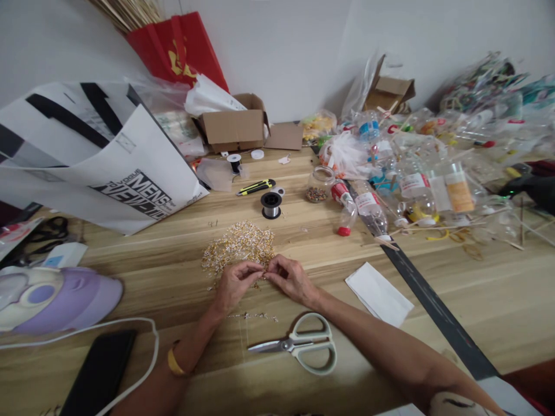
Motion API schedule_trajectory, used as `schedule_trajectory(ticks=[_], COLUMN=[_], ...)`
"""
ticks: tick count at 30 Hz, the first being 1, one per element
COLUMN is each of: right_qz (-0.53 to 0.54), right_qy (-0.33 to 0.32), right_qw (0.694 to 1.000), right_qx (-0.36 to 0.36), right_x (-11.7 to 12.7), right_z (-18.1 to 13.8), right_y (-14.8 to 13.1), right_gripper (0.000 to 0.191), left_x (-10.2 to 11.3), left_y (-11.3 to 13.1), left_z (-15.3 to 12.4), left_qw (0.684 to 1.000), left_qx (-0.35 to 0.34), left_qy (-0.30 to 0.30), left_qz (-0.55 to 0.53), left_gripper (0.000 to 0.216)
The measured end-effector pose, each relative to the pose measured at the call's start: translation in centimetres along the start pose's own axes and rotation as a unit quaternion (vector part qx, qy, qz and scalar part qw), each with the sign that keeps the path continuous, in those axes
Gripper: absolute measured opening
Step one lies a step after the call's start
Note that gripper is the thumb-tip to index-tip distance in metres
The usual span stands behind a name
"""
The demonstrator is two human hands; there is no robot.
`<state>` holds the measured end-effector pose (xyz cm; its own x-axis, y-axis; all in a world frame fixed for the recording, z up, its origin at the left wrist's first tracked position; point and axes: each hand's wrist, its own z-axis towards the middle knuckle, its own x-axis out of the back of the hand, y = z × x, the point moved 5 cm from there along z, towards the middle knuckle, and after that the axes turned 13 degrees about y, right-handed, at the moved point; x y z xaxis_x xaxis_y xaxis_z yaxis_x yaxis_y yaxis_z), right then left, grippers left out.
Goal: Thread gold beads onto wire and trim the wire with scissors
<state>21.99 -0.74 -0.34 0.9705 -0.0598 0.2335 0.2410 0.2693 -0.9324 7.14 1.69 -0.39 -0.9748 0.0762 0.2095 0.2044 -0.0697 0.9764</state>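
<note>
A heap of small gold and silver beads [239,247] lies on the wooden table [147,271]. My left hand [234,284] and my right hand [289,278] meet at the heap's near edge, fingertips pinched together on something tiny I cannot make out. A short beaded strand [254,316] lies on the table just below my hands. Scissors [301,345] with pale handles rest between my forearms. My left wrist carries a yellow band [174,362].
A wire spool [271,204], a utility knife [255,187] and a bead jar [318,185] sit behind the heap. A big paper bag [99,156] and purple device [56,294] stand left, a phone [100,372] near left, plastic bottles [368,208] right, white paper [378,293] near right.
</note>
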Motion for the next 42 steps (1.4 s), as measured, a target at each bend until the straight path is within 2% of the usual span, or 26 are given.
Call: schedule_trajectory(ticks=[13,25,32,42], right_qz=[0.008,0.022,0.001,-0.002], right_qy=[-0.001,-0.026,-0.004,-0.013], right_qw=[1.0,0.999,1.0,1.0], right_qx=[-0.001,0.015,0.003,0.001], right_x=[-0.06,-0.27,-0.14,-0.25], right_z=[-0.04,-0.17,-0.08,-0.07], right_y=[0.0,-0.46,-0.13,0.12], right_gripper=[0.016,0.012,0.01,0.013], left_x=[0.05,0.02,0.11,0.27], left_y=[0.09,0.49,0.75,0.07], left_z=[-0.11,-0.07,-0.02,-0.12], left_qw=[0.998,0.997,0.995,0.996], left_qx=[-0.041,-0.037,-0.056,-0.051], left_qy=[-0.003,0.003,0.006,0.028], left_qz=[0.041,0.063,0.082,0.065], left_gripper=[0.009,0.012,0.013,0.011])
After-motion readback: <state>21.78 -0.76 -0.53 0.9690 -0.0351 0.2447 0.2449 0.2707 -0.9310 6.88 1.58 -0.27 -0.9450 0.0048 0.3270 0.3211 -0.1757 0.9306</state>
